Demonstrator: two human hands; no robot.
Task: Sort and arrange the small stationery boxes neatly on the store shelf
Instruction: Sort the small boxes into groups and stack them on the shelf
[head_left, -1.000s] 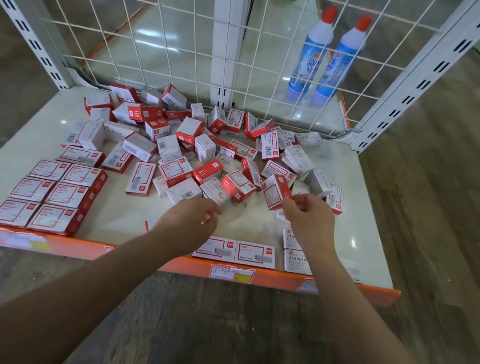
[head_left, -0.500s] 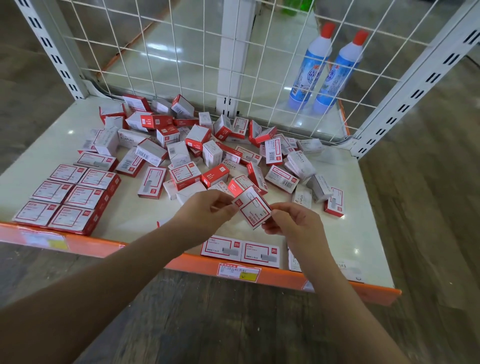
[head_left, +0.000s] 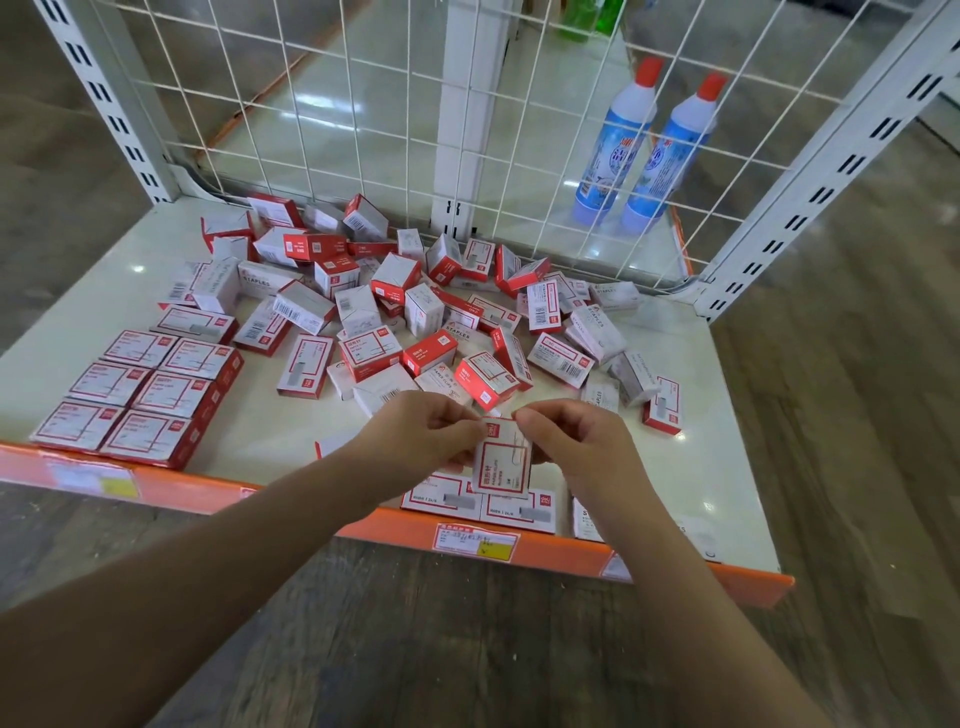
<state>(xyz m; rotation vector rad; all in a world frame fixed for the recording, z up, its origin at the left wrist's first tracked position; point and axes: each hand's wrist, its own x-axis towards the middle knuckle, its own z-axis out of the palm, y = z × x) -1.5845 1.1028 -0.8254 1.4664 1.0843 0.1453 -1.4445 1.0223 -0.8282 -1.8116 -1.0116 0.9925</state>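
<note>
So the shelf (head_left: 691, 395) still has that big jumble of boxes (head_left: 415, 312) at the back and a neat grid (head_left: 140, 395) front-left. Since a second ago, one paper-clips box (head_left: 501, 460) has left the pile; left hand (head_left: 421, 441) and right hand (head_left: 576, 441) fingers both pinch it above the front row, label upright, likely ready to place. Others read STAPLES.

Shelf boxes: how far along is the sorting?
Early. Done: a block of six flat boxes at the shelf's front left, and a short row along the front edge. In hand: both hands, left and right, pinch one box. Left: the big jumbled pile behind.
</note>
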